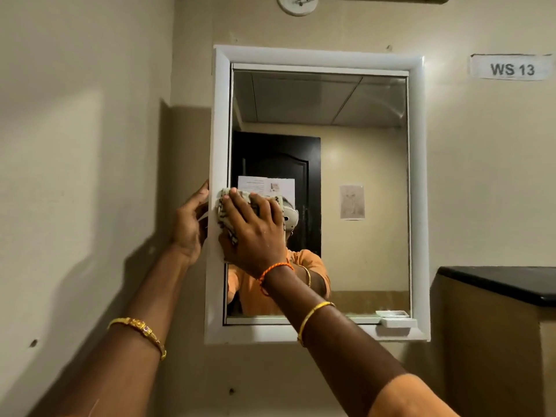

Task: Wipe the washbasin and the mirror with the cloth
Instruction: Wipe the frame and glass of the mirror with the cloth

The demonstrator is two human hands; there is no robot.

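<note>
Mirror left edge: cloth pressed beneath right hand.

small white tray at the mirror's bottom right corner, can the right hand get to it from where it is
Probably yes: the right hand presses the patterned cloth near the mirror's left edge, and nothing blocks the small white tray.

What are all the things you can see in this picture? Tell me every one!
mirror: one, white frame, on the beige wall, middle
cloth: one, pale with dark pattern, pressed on the mirror's left edge
sign: one, white, reads WS 13, upper right wall
small tray: one, white, mirror's lower right ledge
counter: one, black top, right
round fitting: one, white, top of wall
left hand: one, gold bangle, gripping the frame's outer left side
right hand: one, orange thread and gold bangle, flat on the cloth
</note>
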